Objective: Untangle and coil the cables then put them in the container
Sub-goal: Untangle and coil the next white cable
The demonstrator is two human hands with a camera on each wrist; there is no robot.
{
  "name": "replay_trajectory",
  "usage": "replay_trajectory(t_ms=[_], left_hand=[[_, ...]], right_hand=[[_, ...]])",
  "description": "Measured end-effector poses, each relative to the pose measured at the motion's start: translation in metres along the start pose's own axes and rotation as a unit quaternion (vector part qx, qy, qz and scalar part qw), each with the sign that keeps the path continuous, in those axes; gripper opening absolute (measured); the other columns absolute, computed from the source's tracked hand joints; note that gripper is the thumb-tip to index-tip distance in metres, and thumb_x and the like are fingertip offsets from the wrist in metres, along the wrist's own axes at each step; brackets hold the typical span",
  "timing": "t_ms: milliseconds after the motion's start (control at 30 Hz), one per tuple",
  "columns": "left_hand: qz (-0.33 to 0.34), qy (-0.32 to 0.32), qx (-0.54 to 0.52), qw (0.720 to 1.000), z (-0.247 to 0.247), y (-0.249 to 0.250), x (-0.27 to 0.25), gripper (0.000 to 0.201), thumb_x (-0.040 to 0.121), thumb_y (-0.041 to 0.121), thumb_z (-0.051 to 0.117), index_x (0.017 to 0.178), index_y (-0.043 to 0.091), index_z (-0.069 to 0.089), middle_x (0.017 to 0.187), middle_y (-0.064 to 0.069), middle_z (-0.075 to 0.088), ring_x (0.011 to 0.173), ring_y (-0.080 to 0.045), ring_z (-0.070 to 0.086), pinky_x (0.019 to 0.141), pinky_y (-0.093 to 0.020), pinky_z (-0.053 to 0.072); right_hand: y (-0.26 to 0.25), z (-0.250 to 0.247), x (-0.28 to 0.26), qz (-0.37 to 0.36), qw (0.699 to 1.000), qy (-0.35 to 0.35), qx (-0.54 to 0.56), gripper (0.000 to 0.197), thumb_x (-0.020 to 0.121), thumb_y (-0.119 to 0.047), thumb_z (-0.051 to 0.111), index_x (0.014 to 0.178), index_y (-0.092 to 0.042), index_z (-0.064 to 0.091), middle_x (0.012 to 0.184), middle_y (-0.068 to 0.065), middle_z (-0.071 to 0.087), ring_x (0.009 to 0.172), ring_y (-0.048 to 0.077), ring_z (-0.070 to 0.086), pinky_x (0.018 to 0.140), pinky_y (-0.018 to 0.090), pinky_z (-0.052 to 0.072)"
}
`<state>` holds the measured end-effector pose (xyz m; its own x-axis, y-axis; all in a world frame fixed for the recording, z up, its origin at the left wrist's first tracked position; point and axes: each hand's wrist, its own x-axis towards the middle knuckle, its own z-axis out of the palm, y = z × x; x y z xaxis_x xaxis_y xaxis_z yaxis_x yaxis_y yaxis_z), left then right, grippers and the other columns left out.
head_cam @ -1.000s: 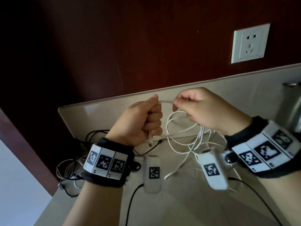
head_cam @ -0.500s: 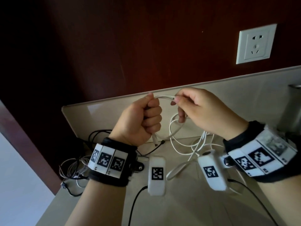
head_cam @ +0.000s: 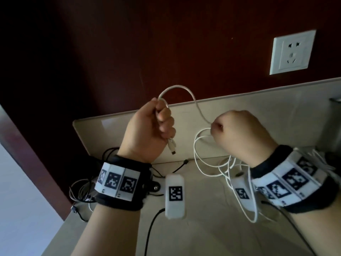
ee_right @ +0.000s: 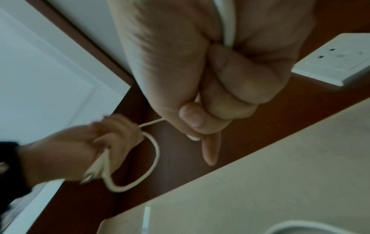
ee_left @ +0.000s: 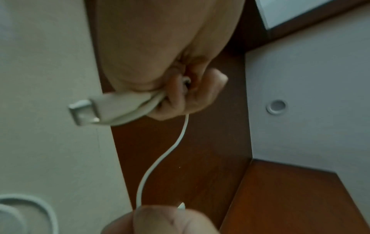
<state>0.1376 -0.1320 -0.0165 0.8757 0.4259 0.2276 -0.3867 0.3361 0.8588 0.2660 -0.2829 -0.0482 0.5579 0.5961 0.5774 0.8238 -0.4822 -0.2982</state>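
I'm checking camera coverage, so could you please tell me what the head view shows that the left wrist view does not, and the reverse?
Only the head view shows the wall socket, the dark cables on the counter's left, and the white cable's loose loops hanging below the right hand. Only the left wrist view shows the metal face of the plug close up. Both show the left hand gripping the plug end and the cable arching between the hands.

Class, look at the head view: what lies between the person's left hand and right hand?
A short arch of the white cable runs from the left hand to the right hand, with dark wall behind it; both hands grip it. The head view shows this best.
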Motion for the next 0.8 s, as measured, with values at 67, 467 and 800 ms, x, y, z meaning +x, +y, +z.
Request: replay_trajectory(t_ms=[67,467,800], left_hand=[[0.020,-0.002,0.066,0.998,0.012,-0.008,-0.004,0.037,0.107,0.032,0.027,0.076,0.019,0.042,0.057,0.004,0.058,0.048,-0.011,0.059,0.046,-0.018,0.044],[0.212,0.082,0.501,0.835,0.011,-0.038,0.004,0.036,0.107,0.027,0.033,0.076,0.013,0.046,0.050,-0.002,0.051,0.041,-0.012,0.045,0.049,-0.029,0.040],[0.065,0.028,0.447,0.891,0.011,-0.027,0.001,0.033,0.107,0.023,0.035,0.083,0.006,0.049,0.060,-0.024,0.062,0.044,-0.026,0.054,0.043,-0.025,0.042]], right_hand=[[-0.015,0.003,-0.009,-0.019,0.999,-0.031,-0.034,0.039,0.090,-0.023,0.051,0.055,-0.016,0.036,0.055,0.002,0.037,0.057,0.028,0.043,0.057,0.030,0.031],[-0.034,-0.027,-0.020,-0.035,0.965,-0.183,0.184,0.016,0.094,-0.021,0.053,0.108,-0.028,0.051,0.063,-0.006,0.057,0.041,0.003,0.045,0.041,0.016,0.033],[-0.018,-0.029,-0.009,-0.095,0.959,-0.237,0.125,0.023,0.100,-0.026,0.055,0.092,-0.033,0.075,0.059,-0.010,0.060,0.039,0.004,0.043,0.039,0.015,0.032]])
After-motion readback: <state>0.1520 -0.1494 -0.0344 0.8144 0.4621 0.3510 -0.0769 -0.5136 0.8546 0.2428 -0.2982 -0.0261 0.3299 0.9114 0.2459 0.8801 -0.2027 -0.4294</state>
